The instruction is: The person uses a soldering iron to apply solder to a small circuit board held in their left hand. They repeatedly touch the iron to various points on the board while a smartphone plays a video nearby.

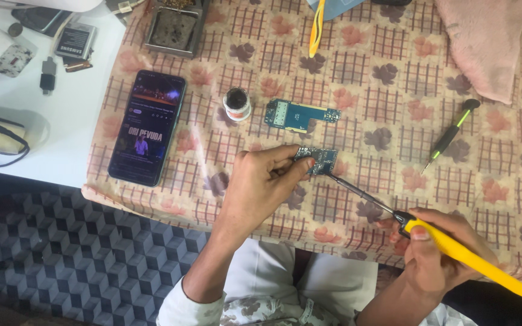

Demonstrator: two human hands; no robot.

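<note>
- left hand [261,181] near centre, fingers [300,164] pinched narrow on the left edge of a small blue circuit board [320,160], pressing it to the patterned cloth [388,108].
- right hand [439,253] at five o'clock, fingers wrapped round the yellow soldering iron [472,258]; metal tip reaching toward ten o'clock and touching the held board's lower right corner.
- second, longer blue circuit board [300,115] just beyond the held one at twelve o'clock, lying flat, apart from it.
- small round flux tin [237,104] with dark contents, just left of that longer board.
- smartphone [146,128] at nine o'clock of the left hand, screen lit, lying on the cloth's left edge.
- green-and-black screwdriver [451,136] at two o'clock of the held board, well apart, slanted.
- pink cloth [490,42] bunched at the top right corner.
- metal tray [173,27] at the top edge, above the smartphone.
- phone battery [75,41] and small parts on the white counter [61,133] at ten o'clock.
</note>
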